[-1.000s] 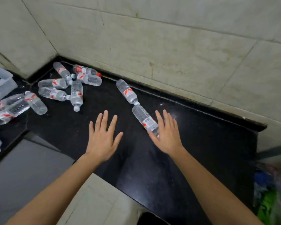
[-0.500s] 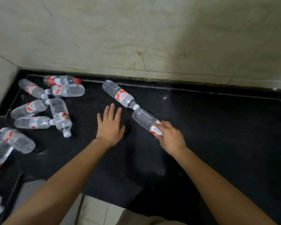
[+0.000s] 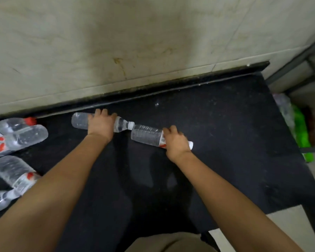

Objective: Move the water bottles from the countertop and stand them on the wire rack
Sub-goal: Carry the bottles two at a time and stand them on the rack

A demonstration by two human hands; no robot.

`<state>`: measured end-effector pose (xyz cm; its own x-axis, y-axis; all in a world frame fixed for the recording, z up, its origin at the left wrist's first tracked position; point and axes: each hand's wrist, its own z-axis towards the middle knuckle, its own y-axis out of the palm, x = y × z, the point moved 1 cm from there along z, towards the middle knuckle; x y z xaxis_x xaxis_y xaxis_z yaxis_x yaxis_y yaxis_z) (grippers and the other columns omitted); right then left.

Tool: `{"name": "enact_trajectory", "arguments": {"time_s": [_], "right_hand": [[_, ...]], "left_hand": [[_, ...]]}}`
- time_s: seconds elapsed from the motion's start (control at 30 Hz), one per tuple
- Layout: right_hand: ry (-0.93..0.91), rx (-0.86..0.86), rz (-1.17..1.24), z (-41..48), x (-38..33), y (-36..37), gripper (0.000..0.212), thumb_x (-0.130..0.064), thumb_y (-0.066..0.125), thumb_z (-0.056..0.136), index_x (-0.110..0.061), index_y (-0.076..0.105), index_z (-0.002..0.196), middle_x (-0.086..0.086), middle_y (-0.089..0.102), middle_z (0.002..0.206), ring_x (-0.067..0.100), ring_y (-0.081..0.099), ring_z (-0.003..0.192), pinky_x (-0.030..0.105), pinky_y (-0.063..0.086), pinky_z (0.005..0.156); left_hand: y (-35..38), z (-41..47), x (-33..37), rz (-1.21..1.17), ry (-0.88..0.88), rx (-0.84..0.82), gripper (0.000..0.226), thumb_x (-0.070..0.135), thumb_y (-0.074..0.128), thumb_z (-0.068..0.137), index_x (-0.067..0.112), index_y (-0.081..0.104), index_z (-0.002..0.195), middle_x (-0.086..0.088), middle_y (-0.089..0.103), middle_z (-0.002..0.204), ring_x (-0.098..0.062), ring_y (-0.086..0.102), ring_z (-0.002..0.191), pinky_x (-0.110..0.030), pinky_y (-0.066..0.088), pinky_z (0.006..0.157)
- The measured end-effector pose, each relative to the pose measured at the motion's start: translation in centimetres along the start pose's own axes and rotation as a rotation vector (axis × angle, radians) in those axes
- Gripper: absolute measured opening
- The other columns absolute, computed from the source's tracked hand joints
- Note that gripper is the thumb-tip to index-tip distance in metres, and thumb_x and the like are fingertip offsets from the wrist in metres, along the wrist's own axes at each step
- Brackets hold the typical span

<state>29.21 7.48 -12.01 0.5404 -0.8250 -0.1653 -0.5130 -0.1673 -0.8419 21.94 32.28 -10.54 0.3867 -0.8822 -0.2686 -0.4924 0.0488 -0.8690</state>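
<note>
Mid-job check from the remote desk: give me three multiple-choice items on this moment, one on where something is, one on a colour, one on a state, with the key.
1. Where does the bottle under the left hand lie?
A. At the back of the countertop, near the wall
B. On the front edge
C. On a wire rack

2. What colour is the cap of the rearmost bottle in the pile at far left?
A. Blue
B. Red
C. Green

3. How is the bottle in the right hand positioned?
A. Standing upright
B. Lying on its side
C. Lifted well clear of the countertop

Key: 1 A, the left bottle lies just in front of the wall; 2 B, the red-capped bottle shows a red cap; 3 B, the right bottle lies flat on the black countertop.
</note>
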Motion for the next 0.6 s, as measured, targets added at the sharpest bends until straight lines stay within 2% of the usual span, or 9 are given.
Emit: {"name": "enact_trajectory", "arguments": {"time_s": [0.17,0.23,0.27,0.33,0.4,0.43,0.5,0.53,0.6], "right_hand": [[-0.065,-0.05,0.019,0.7,0.7,-1.3,0.068,-0.004,0.067,0.089,-0.022,0.041,0.148,0.009,0.039,0.144,0.036,0.056,0.119,0.042,0.05,0.095],[-0.187,-0.062,-0.045,0.9,1.2,-1.9,0.071,-0.003,0.066,0.088,-0.028,0.042,0.149,0.007,0.04,0.145,0.035,0.05,0.127,0.04,0.043,0.104],[-0.258,-0.061,-0.106,0.8,1.3,-2.1,0.073,-0.003,0.066,0.087,-0.031,0.042,0.15,0.007,0.039,0.149,0.035,0.044,0.135,0.041,0.034,0.113],[-0.351,-0.051,-0.235,0.3,1.4,-2.3,0.073,-0.006,0.067,0.088,-0.037,0.042,0.149,0.011,0.026,0.16,0.037,0.015,0.153,0.048,0.009,0.125],[-0.388,-0.02,-0.263,-0.8,1.3,-1.9,0.068,-0.009,0.068,0.09,-0.043,0.048,0.145,0.013,0.006,0.169,0.039,-0.011,0.155,0.055,-0.007,0.124],[-0.394,-0.001,-0.224,-1.5,1.3,-1.4,0.063,-0.01,0.069,0.09,-0.044,0.053,0.14,0.013,0.0,0.17,0.039,-0.018,0.154,0.055,-0.011,0.123],[-0.34,0.057,-0.005,-2.9,1.5,-0.4,0.055,-0.009,0.067,0.09,-0.041,0.061,0.134,0.012,-0.001,0.17,0.039,-0.019,0.154,0.052,-0.011,0.124],[-0.265,0.105,0.166,-3.6,1.6,0.2,0.054,-0.009,0.064,0.092,-0.037,0.059,0.138,0.012,0.003,0.17,0.038,-0.015,0.155,0.05,-0.008,0.125],[-0.018,0.203,0.508,-4.9,1.6,1.2,0.062,-0.018,0.06,0.096,-0.025,0.04,0.154,0.014,0.01,0.168,0.037,-0.003,0.156,0.046,0.005,0.125]], "left_hand": [[1.8,-3.5,-0.5,-0.192,-0.04,0.012,0.067,0.059,0.069,0.083,0.018,0.058,0.134,-0.015,0.057,0.127,-0.034,0.052,0.121,-0.041,0.047,0.095],[2.7,-4.9,-0.6,-0.279,-0.088,-0.039,0.07,0.067,0.065,0.08,0.018,0.06,0.13,-0.014,0.06,0.124,-0.033,0.055,0.117,-0.038,0.048,0.092],[3.2,-5.6,-0.6,-0.311,-0.117,-0.069,0.07,0.072,0.062,0.079,0.02,0.062,0.126,-0.013,0.062,0.121,-0.032,0.057,0.113,-0.038,0.049,0.09],[4.1,-7.1,-0.4,-0.384,-0.166,-0.083,0.069,0.079,0.055,0.074,0.024,0.066,0.116,-0.009,0.066,0.107,-0.029,0.062,0.101,-0.037,0.051,0.083],[5.0,-8.6,-0.3,-0.443,-0.206,-0.06,0.069,0.084,0.05,0.068,0.028,0.068,0.105,-0.004,0.065,0.094,-0.026,0.064,0.09,-0.035,0.053,0.077],[5.3,-9.3,-0.3,-0.464,-0.228,-0.058,0.07,0.086,0.05,0.067,0.027,0.068,0.101,-0.003,0.065,0.092,-0.025,0.064,0.088,-0.035,0.055,0.076],[5.7,-10.5,-0.1,-0.51,-0.281,-0.074,0.072,0.089,0.05,0.067,0.024,0.068,0.093,-0.003,0.066,0.089,-0.024,0.066,0.084,-0.035,0.057,0.075],[5.8,-10.9,0.0,-0.531,-0.312,-0.088,0.074,0.09,0.047,0.067,0.022,0.068,0.087,-0.002,0.067,0.086,-0.023,0.066,0.081,-0.035,0.058,0.074],[5.7,-11.5,0.6,-0.562,-0.375,-0.116,0.077,0.091,0.041,0.065,0.021,0.069,0.079,-0.001,0.068,0.078,-0.021,0.066,0.074,-0.036,0.059,0.072]]}}
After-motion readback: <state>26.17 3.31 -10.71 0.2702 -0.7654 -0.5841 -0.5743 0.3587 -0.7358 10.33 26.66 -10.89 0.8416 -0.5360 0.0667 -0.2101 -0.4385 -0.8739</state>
